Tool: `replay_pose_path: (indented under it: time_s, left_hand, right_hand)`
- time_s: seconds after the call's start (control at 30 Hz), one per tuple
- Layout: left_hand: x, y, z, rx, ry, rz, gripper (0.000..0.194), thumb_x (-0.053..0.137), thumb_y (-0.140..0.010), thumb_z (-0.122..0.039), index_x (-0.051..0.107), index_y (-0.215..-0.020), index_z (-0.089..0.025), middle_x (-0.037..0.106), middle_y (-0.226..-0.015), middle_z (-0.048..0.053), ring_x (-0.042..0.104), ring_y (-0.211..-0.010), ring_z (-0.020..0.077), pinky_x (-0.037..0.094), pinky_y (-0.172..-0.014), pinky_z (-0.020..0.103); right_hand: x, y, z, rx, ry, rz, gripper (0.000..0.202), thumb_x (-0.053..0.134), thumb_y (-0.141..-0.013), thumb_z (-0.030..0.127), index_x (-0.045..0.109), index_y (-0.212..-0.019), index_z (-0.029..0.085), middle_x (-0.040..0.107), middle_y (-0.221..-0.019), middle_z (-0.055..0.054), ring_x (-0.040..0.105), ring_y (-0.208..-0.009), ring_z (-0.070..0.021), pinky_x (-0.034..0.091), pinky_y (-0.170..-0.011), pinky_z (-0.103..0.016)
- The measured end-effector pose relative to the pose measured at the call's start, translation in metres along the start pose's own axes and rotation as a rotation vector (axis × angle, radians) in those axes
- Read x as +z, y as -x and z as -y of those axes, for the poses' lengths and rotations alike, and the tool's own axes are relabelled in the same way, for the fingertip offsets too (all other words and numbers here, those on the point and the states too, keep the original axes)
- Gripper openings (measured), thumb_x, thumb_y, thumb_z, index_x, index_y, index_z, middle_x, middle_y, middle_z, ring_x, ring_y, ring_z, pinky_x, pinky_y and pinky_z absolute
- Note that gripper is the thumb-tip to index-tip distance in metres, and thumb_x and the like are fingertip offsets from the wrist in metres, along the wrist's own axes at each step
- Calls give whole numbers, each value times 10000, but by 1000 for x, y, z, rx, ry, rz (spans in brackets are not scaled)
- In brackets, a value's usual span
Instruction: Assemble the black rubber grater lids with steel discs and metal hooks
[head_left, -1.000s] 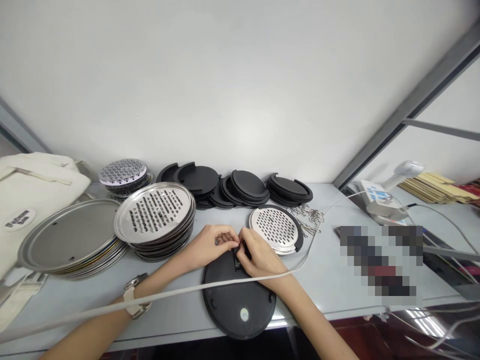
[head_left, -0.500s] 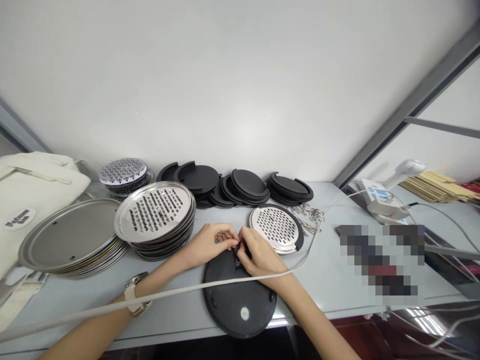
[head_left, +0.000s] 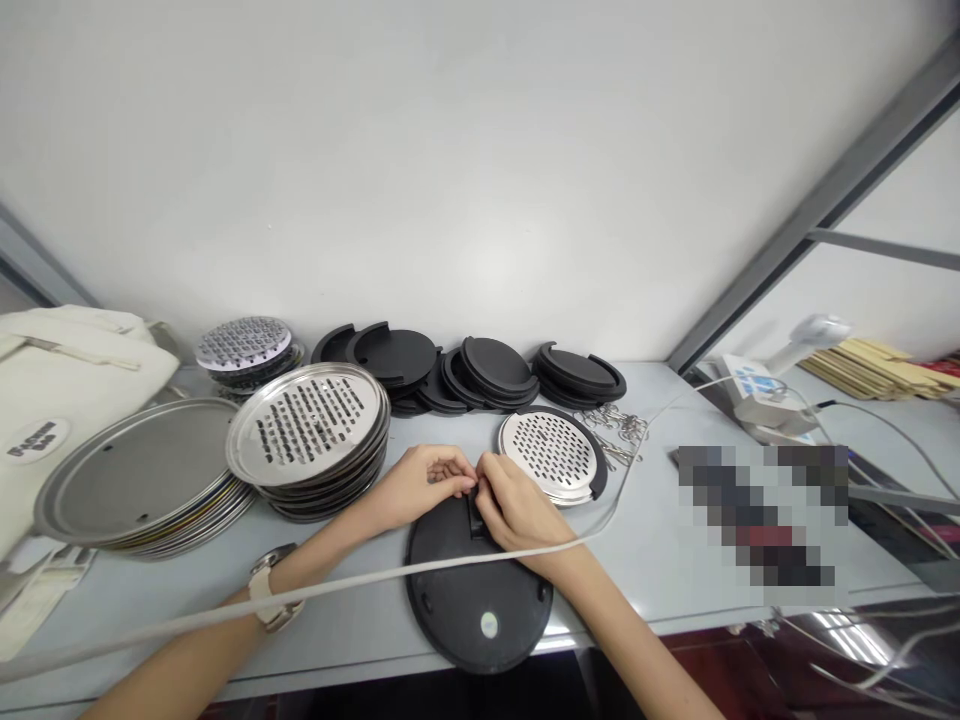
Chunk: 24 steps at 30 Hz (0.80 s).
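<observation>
A round black plastic disc (head_left: pixel 480 620) lies flat at the table's front edge, with a small pale round sticker and a dark slot at its far side. Over that slot, my left hand (head_left: pixel 429 487) pinches with thumb and forefinger, its other fingers curled. My right hand (head_left: pixel 511 505) is closed beside it, fingertips meeting the left ones at the disc's far rim. Whatever lies between the fingertips is too small and covered to make out. Just beyond my right hand sits a perforated metal grater disc (head_left: pixel 547 450) in a black rim.
Several black discs (head_left: pixel 495 370) lie in piles by the wall. Stacked grater plates (head_left: pixel 307 420) and metal trays (head_left: pixel 142 470) stand left, near a white bag (head_left: pixel 67 400). Small metal hooks (head_left: pixel 622 430) lie right. A white cable (head_left: pixel 360 582) crosses in front of my forearms.
Both hands stay at the disc's far rim, with only a very slight shift of the fingers. The view has moved a touch; nothing else has visibly changed.
</observation>
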<state>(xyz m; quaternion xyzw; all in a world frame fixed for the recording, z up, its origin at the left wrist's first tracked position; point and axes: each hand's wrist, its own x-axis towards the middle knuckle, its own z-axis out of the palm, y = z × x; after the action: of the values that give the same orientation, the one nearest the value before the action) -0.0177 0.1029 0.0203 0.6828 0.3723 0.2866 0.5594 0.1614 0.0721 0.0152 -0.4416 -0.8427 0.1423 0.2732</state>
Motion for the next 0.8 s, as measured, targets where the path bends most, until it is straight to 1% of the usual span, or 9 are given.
replay_pose_path:
  time_s: [0.17, 0.37, 0.53, 0.63, 0.8]
  left_hand:
    - [-1, 0, 0, 1, 9, -4, 170, 625, -788, -286, 629, -831, -122, 635, -766, 46, 589, -755, 142, 476, -760, 275]
    - [1, -1, 1, 4, 33, -13, 148, 627, -784, -264, 625, -807, -117, 631, -740, 32, 584, -730, 132, 470, -746, 271]
    - [2, -3, 2, -4, 41, -29, 129, 624, -781, -238, 632, -808, -112, 648, -797, 46, 593, -779, 142, 463, -766, 268]
    - [3, -2, 2, 4, 21, -37, 127, 613, -789, -239, 633, -805, -114, 645, -790, 45, 592, -773, 143, 466, -755, 265]
    - [3, -1, 3, 38, -81, -101, 154, 638, -769, -270, 659, -785, -118, 616, -816, 48, 581, -744, 138, 469, -717, 250]
  right_hand:
    - [2, 0, -1, 15, 20, 19, 137, 323, -892, 112, 402, -820, 199, 473, -765, -31, 467, -708, -174, 396, -643, -290]
    - [4, 0, -2, 20, 18, 20, 131, 311, -903, 122, 397, -839, 196, 478, -778, -35, 473, -723, -178, 400, -655, -298]
    - [5, 0, -4, 13, 40, 19, 118, 335, -892, 113, 391, -833, 199, 467, -782, -32, 472, -729, -179, 396, -656, -296]
    - [5, 0, -4, -3, 55, 21, 125, 339, -884, 99, 386, -826, 199, 461, -780, -31, 465, -726, -178, 390, -644, -291]
    - [5, 0, -4, -13, 67, 21, 132, 319, -904, 112, 387, -825, 194, 464, -788, -37, 461, -724, -178, 389, -641, -291]
